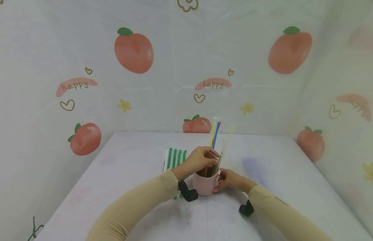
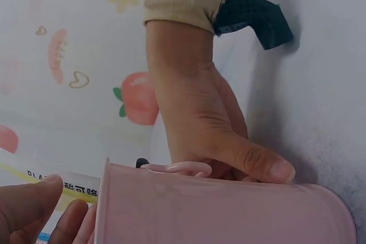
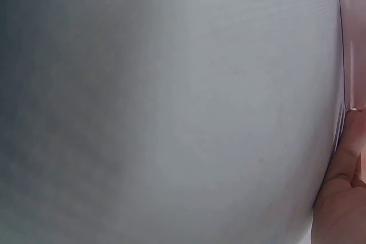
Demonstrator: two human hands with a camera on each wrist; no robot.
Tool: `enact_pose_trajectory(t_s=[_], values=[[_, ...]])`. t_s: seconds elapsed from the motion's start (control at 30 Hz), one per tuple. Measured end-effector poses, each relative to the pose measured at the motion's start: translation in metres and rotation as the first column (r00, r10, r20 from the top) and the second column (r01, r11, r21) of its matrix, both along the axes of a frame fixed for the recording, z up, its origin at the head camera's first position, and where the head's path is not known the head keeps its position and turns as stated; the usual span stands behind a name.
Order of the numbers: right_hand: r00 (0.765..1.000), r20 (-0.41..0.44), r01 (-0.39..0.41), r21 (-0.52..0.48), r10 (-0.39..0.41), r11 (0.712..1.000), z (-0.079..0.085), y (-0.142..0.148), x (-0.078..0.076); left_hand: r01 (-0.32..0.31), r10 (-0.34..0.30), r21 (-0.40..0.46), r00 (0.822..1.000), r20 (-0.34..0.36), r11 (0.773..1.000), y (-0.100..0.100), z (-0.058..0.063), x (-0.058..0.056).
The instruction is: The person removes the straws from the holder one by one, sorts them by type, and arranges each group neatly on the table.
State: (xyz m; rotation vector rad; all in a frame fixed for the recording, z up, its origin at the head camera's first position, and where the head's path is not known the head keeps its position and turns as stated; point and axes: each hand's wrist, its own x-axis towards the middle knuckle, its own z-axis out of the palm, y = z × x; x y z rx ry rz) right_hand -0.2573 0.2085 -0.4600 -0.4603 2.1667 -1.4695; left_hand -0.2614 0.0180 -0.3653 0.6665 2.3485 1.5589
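A pink cup (image 1: 203,185) stands upright on the table, with several drinking straws in clear wrappers (image 1: 215,135) rising out of it, among them yellow, blue and red ones. Over the cup's mouth, my left hand (image 1: 201,161) holds wrapped straws between thumb and fingers; its exact hold is partly hidden. In the left wrist view, a printed wrapper (image 2: 81,184) shows beside those fingers, at the rim. My right hand (image 1: 233,180) grips the cup at its handle side, thumb against the wall near the base. Only part of that hand (image 3: 343,198) appears in the right wrist view.
Green-striped packets (image 1: 175,157) lie on the white table (image 1: 129,214) to the left of the cup, partly covered by the left arm. Behind the table hangs a white curtain (image 1: 174,43) printed with fruit. A black wrist camera (image 1: 188,192) hangs close to the cup.
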Motion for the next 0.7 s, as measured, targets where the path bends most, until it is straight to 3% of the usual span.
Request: enact_pose_trajectory(t_s=[0.7], values=[[1.0,0.018,-0.013,-0.013,0.013,1.0,-0.0009,0.0012,0.0008,0.042,-0.044,-0.074,0.999,-0.027,0.996,0.0009,-0.0019,0.0031]])
